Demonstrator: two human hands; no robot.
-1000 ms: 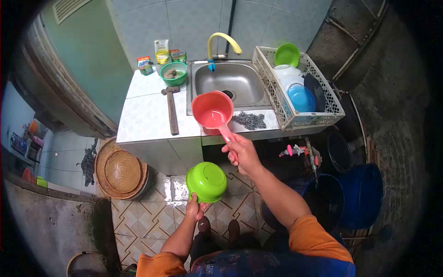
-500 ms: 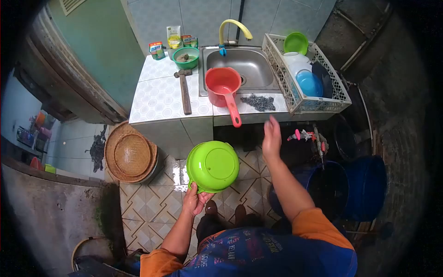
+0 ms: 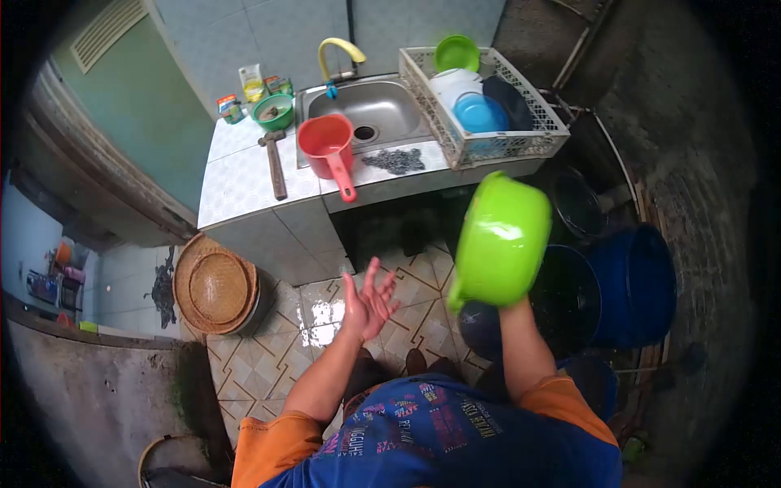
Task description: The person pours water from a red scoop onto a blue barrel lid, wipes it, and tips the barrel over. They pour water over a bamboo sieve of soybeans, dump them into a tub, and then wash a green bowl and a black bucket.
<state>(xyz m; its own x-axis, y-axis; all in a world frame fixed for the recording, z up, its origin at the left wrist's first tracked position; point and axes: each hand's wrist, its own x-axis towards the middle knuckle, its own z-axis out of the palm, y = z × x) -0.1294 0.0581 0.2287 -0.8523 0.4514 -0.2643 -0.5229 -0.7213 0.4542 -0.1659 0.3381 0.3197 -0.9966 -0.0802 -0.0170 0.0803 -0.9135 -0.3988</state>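
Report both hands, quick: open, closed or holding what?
Left hand: open, holding nothing.
Right hand: holding the green basin; its fingers are hidden behind it.

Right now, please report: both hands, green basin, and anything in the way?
Left hand open, empty. Right hand hidden behind tilted green basin. Red dipper at sink edge, clear of both.
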